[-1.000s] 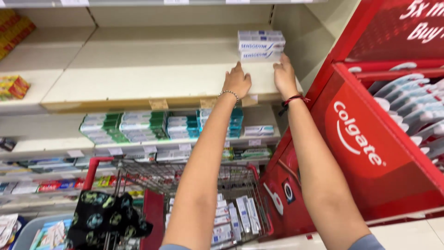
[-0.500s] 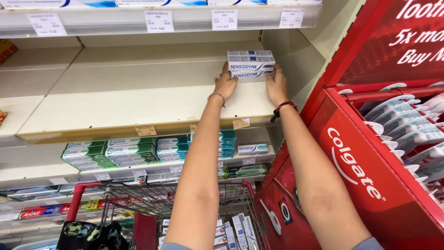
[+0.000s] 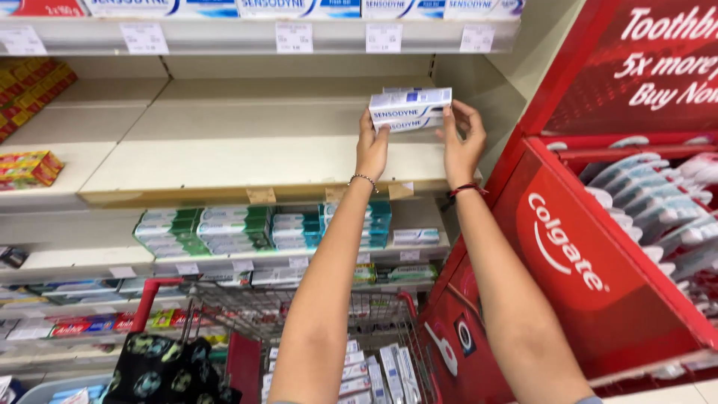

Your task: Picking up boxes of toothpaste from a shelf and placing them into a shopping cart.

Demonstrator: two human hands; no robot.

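Note:
A small stack of white and blue toothpaste boxes (image 3: pixel 410 110) is held between both of my hands, lifted a little above a bare cream shelf (image 3: pixel 224 161). My left hand (image 3: pixel 372 148) grips the stack's left end and wears a bead bracelet. My right hand (image 3: pixel 461 142) presses on the right end, a red band at its wrist. Both arms reach up from the bottom of the view.
A red shopping trolley (image 3: pixel 247 344) with more boxes stands below. Green and teal toothpaste boxes (image 3: pixel 247 228) fill the lower shelf. A red cardboard display with toothbrushes (image 3: pixel 643 217) stands on the right. Price tags (image 3: pixel 293 36) line the shelf above.
The stack has come off the shelf and toward me, now clasped by both hands at its ends; a second ago my hands were just reaching it.

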